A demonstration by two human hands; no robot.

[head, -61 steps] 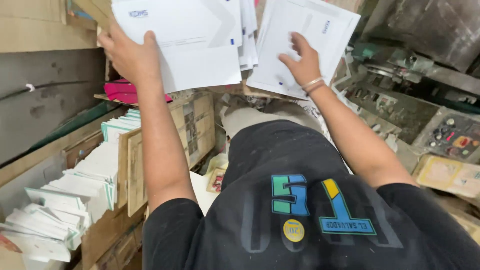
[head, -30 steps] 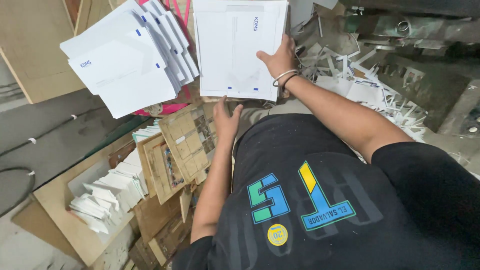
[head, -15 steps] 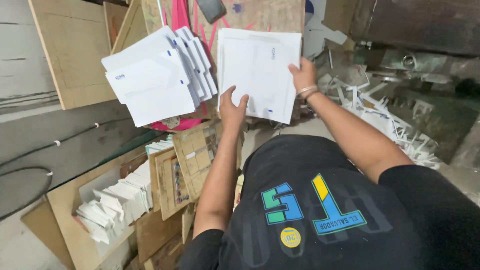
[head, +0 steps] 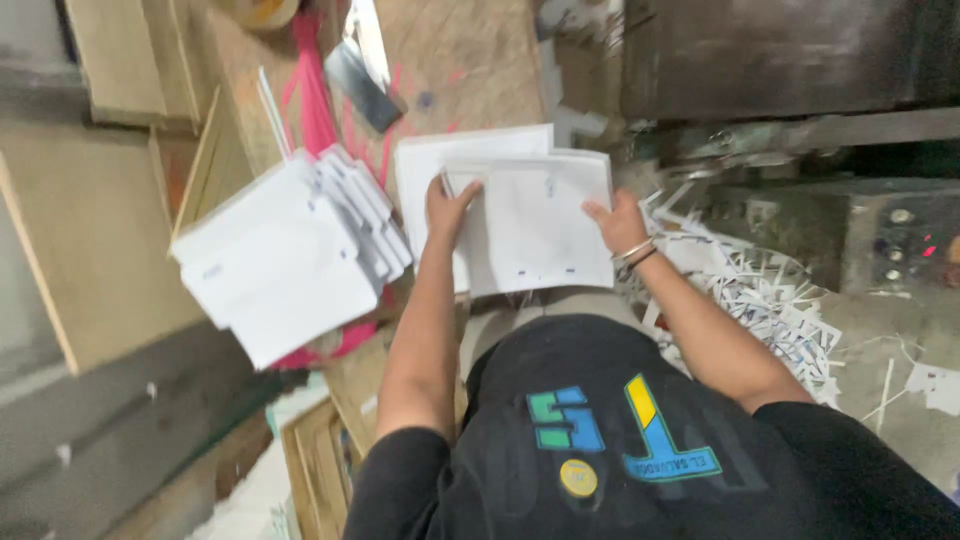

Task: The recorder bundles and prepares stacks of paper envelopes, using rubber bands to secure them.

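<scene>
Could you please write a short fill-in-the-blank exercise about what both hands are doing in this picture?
1. Both hands hold a stack of ____ paper sheets.
2. The bracelets are on the ____ hand.
3. The fanned pile of envelopes lies beside the ____ hand.
4. The paper scraps lie near the ____ arm.

Missing words: white; right; left; right

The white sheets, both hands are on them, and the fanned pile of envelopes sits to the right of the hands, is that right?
Not quite. In the head view both the left hand and the right hand are on the white sheets, but the fanned pile of envelopes sits to the left of the hands, not the right. To the right lie paper scraps.
</scene>
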